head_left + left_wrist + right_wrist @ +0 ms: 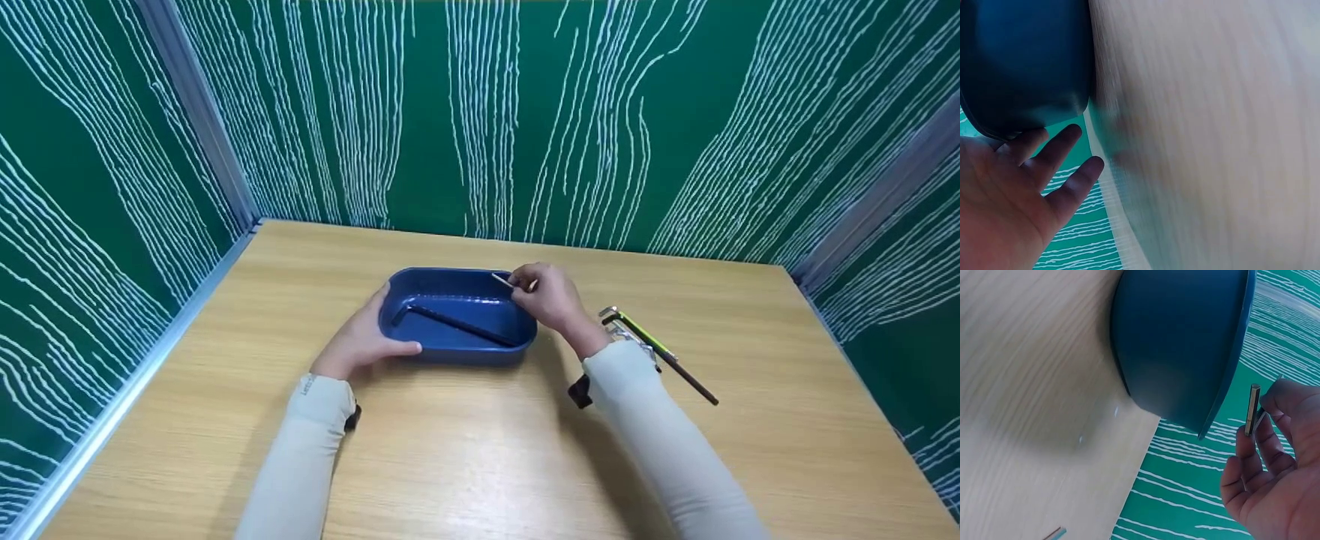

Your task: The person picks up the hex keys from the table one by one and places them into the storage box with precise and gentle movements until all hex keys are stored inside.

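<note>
A blue rectangular bin point(461, 358) stands on the table, with a long black hex key point(465, 325) lying slantwise inside. My left hand point(365, 339) rests against the bin's left end, its thumb along the front side. In the left wrist view, its fingers point(1075, 188) spread loosely beside the bin's wall point(1027, 67). Over the bin's far right corner, my right hand point(551, 296) pinches a small metal hex key point(1252, 409) between thumb and fingers. The key is above the rim and apart from the bin's floor.
Right of the bin lies a loose group of several hex keys, among them a yellow-green one point(641, 331), silver ones and a long dark one point(697, 386). My right forearm point(660, 435) passes close to them. Green walls with white lines point(487, 112) border the wooden table point(450, 450).
</note>
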`<state>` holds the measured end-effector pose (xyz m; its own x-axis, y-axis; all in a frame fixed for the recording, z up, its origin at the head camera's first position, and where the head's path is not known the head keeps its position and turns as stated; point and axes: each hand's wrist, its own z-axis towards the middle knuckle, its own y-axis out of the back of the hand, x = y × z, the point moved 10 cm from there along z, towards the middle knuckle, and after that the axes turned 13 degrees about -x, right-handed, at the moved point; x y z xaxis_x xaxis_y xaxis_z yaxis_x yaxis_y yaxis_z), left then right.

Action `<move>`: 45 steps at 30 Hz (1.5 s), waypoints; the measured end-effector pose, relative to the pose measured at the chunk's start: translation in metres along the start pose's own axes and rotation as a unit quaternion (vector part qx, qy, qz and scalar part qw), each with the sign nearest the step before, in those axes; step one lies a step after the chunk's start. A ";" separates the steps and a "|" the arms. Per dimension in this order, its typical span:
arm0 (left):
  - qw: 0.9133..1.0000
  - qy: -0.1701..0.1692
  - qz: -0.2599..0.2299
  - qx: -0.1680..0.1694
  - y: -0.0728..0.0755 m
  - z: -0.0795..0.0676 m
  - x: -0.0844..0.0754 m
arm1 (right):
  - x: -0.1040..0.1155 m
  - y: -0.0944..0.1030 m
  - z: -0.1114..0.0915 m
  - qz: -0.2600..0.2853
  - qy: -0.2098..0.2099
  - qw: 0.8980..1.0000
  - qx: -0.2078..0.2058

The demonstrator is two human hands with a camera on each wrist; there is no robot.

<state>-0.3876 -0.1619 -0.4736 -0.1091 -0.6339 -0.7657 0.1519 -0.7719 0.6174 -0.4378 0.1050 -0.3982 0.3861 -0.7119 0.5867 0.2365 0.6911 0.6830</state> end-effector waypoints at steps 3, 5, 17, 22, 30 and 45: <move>1.000 0.003 0.009 0.000 0.000 -0.001 0.000 | 0.001 -0.007 -0.001 0.009 -0.012 1.000 0.009; 1.000 0.006 0.009 0.001 0.000 -0.002 0.001 | 0.000 -0.011 -0.002 0.013 -0.020 1.000 0.016; 1.000 0.009 0.007 0.008 -0.002 -0.004 0.000 | 0.000 -0.031 -0.012 0.018 -0.028 0.998 0.050; 1.000 0.011 0.007 0.008 -0.002 -0.004 0.000 | 0.002 -0.036 -0.014 0.006 -0.006 0.999 0.049; 0.999 0.024 0.019 0.008 -0.001 -0.003 0.003 | 0.002 -0.048 -0.015 -0.023 -0.009 0.998 0.064; 1.000 0.016 0.013 0.006 -0.001 -0.001 0.003 | 0.008 -0.069 -0.020 -0.095 0.016 0.989 0.115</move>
<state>-0.3872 -0.1634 -0.4765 -0.0739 -0.6519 -0.7547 0.1418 -0.7559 0.6391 -0.4332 0.0543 -0.4498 0.3837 -0.8193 0.4260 0.1010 0.4957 0.8626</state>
